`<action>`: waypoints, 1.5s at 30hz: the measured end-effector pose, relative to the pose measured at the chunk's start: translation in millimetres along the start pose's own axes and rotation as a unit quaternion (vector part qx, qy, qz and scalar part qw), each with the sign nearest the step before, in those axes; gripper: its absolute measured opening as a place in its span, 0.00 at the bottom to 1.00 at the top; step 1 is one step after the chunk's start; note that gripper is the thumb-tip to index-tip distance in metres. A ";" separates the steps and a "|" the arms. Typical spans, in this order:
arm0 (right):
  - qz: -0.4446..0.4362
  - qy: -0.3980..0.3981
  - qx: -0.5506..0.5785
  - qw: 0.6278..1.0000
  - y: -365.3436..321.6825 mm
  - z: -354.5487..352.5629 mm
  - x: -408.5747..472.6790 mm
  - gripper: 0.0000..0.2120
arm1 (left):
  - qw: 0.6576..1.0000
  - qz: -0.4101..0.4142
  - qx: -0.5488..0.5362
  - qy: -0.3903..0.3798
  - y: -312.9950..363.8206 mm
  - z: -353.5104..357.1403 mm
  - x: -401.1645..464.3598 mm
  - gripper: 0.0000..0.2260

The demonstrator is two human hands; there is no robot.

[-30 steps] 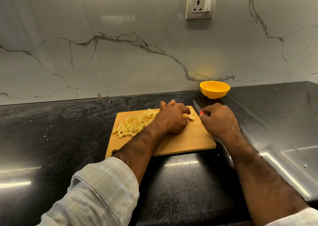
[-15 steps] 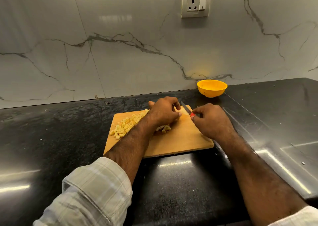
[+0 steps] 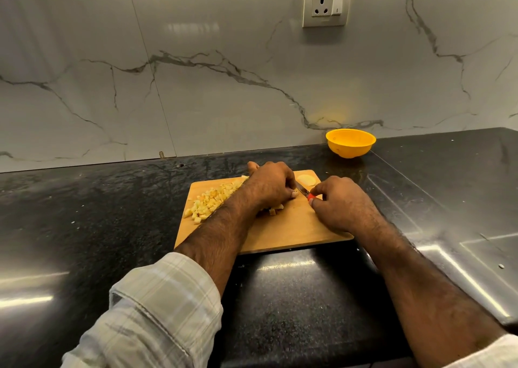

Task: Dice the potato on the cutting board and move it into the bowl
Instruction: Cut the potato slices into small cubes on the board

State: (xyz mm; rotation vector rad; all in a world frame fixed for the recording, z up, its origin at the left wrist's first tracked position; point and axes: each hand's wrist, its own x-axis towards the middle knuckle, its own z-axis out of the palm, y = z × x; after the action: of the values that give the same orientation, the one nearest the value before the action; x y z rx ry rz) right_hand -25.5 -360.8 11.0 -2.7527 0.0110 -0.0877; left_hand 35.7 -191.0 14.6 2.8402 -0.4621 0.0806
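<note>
A wooden cutting board (image 3: 283,229) lies on the dark, glossy worktop (image 3: 84,213), a little above the middle of the head view. On the board's 9 o'clock half sits a loose heap of diced potato (image 3: 208,202), small pale yellow cubes spread from the near left edge up toward the far edge, with a few more cubes (image 3: 276,209) lying just below the left hand. The left hand (image 3: 270,185) rests knuckles-up over the middle of the board, its fingers curled down onto a piece of potato that is mostly hidden beneath them; only a pale sliver shows at the fingertips. The right hand (image 3: 340,205) is at 3 o'clock from the left one, fingers closed round the red handle of a knife (image 3: 304,191), whose short blade points toward 10 o'clock and meets the potato at the left fingertips. A thin round potato slice (image 3: 306,179) lies flat at the board's far right corner, at 1 o'clock from the blade and apart from the heap. The yellow bowl (image 3: 350,143) stands upright on the worktop at 1 o'clock from the board, well apart from it and close to the marble-patterned wall (image 3: 196,87); nothing can be made out inside it. A wall socket (image 3: 326,4) is mounted above, at 12 o'clock from the bowl. A pale checked sleeve (image 3: 157,308) covers the left forearm near the bottom edge.
</note>
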 end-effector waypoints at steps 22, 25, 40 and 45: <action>-0.010 -0.001 -0.035 0.999 -13.4 -2.5 -11.4 0.20 | 0.998 0.007 0.057 0.010 -2.7 1.1 -1.3 0.09; -0.027 -0.007 -0.086 0.996 -17.6 -4.6 -17.5 0.18 | 0.999 0.008 0.050 0.017 -4.0 2.0 -1.1 0.09; -0.031 -0.029 -0.091 0.995 -22.1 -2.9 -17.3 0.17 | 0.999 -0.027 -0.019 0.043 -6.4 7.2 -5.2 0.06; -0.070 0.037 -0.101 0.992 -21.5 -2.6 -24.8 0.17 | 0.998 -0.031 -0.004 0.046 -10.1 5.8 -4.7 0.07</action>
State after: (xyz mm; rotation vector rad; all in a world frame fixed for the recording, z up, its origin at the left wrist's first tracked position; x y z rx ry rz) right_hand -50.5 -341.4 20.0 -2.9478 -0.1607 -0.2391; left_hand 34.5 -181.9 6.1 2.8250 -0.3533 0.1960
